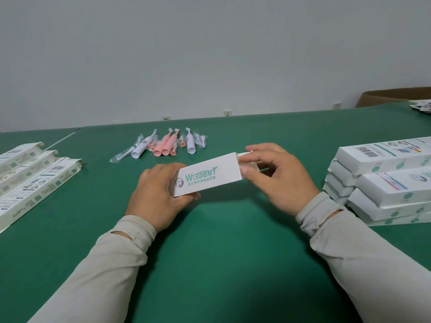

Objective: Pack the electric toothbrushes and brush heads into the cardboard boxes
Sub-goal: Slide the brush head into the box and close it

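Observation:
A white cardboard box (210,173) with green WISDENT print is held just above the green table, in the middle of the view. My left hand (156,194) grips its near left end. My right hand (275,173) pinches the flaps at its open far right end with thumb and fingers. What is inside the box is hidden. Beyond it, white toothbrushes (190,143) and pink toothbrushes (164,146) lie in a loose cluster with brush heads in clear wrappers (120,155).
Three open boxes (30,180) lie side by side at the left. A stack of several closed boxes (382,180) stands at the right. Leaflets (423,107) and a brown carton (394,95) sit at the far right. The green table (221,241) ends at a grey wall.

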